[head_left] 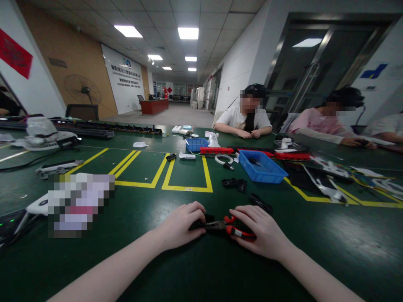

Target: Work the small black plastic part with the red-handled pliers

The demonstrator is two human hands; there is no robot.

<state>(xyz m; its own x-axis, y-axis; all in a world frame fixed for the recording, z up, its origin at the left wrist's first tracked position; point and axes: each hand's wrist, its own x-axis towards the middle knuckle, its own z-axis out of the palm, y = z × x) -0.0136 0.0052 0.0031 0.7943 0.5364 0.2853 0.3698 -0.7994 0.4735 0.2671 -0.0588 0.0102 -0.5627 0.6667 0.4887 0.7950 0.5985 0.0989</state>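
Note:
Low over the green table, my right hand (262,230) is closed around the red handles of a pair of pliers (220,225), whose metal jaws point left. My left hand (182,224) pinches a small black piece (199,224) at the tip of the jaws. Most of that piece is hidden by my fingers, so its kind does not show. Just beyond my hands lie a bundled black cable (260,203) and another dark bundle of cable (234,184).
A blue tray (262,170) and a smaller blue tray (197,145) stand ahead, near red strips (217,150). Yellow tape (187,189) marks the green table (132,260). A white coiled cable (223,159) lies between. Across the table sits a person (244,115), with others at the right.

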